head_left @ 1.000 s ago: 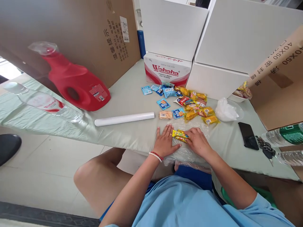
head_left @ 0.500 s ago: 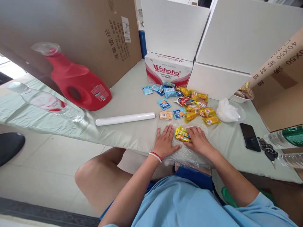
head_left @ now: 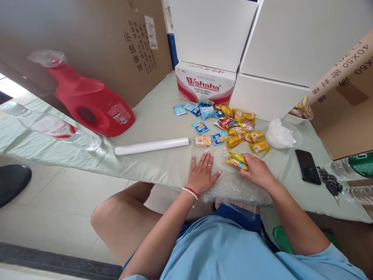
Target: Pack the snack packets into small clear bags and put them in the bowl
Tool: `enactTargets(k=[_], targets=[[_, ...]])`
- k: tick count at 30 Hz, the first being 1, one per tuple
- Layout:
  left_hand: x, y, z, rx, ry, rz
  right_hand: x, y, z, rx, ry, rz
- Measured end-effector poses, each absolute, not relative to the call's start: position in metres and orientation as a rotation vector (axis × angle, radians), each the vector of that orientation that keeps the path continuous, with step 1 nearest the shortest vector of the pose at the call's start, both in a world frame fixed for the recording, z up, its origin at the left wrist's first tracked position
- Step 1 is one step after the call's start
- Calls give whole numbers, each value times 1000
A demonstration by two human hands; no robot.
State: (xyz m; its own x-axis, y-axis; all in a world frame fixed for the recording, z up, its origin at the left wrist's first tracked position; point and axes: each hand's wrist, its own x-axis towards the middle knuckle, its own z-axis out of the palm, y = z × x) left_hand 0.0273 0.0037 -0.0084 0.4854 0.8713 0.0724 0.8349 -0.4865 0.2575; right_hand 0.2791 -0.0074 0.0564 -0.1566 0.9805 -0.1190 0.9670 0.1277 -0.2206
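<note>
Yellow snack packets (head_left: 238,161) are sitting at the centre of this clock, with twelve pointing away from the person. The right hand (head_left: 258,170) is holding them from three o'clock, its grip pinching their near-right side between thumb and fingers; whether they are touching the clear film (head_left: 229,184) beneath, I cannot tell. At nine o'clock the left hand (head_left: 201,174) is lying palm down, fingers a little spread, at the film's left side.

With the pinch catching only one side, the stack could be fanning apart or slipping if the fingers are loosening. The thin film could be creasing or dragging along if the left hand is easing its weight.

At six o'clock the film is hanging over the near edge of the bench (head_left: 287,165), so a tug there could be pulling it down. Yellow-wrapped cakes (head_left: 259,147) are crowding twelve to two. Room is opening at three, toward the phone (head_left: 308,167), and beyond the left hand at nine, toward the white roll (head_left: 151,146).
</note>
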Motion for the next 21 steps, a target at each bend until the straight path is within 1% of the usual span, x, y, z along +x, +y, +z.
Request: enactTargets(k=[2, 4, 7, 9, 14, 18, 21], targets=[[28, 4, -7, 2533, 1498, 276, 270, -9, 56, -1913, -2339, 439], [29, 4, -7, 2524, 1515, 272, 264, -9, 54, -1907, -2349, 403], [29, 4, -7, 2525, 1520, 277, 263, -8, 50, -2071, -2266, 237], [30, 4, -8, 2536, 1522, 277, 267, -8, 49, -2161, -2252, 185], [31, 4, -11, 2541, 1546, 285, 279, -7, 44, -2223, -2349, 230], [32, 2, -12, 2535, 1546, 296, 291, -2, 38, -2346, -2216, 309], [33, 1, -11, 2528, 1560, 305, 301, -2, 44, -2355, -2117, 291]])
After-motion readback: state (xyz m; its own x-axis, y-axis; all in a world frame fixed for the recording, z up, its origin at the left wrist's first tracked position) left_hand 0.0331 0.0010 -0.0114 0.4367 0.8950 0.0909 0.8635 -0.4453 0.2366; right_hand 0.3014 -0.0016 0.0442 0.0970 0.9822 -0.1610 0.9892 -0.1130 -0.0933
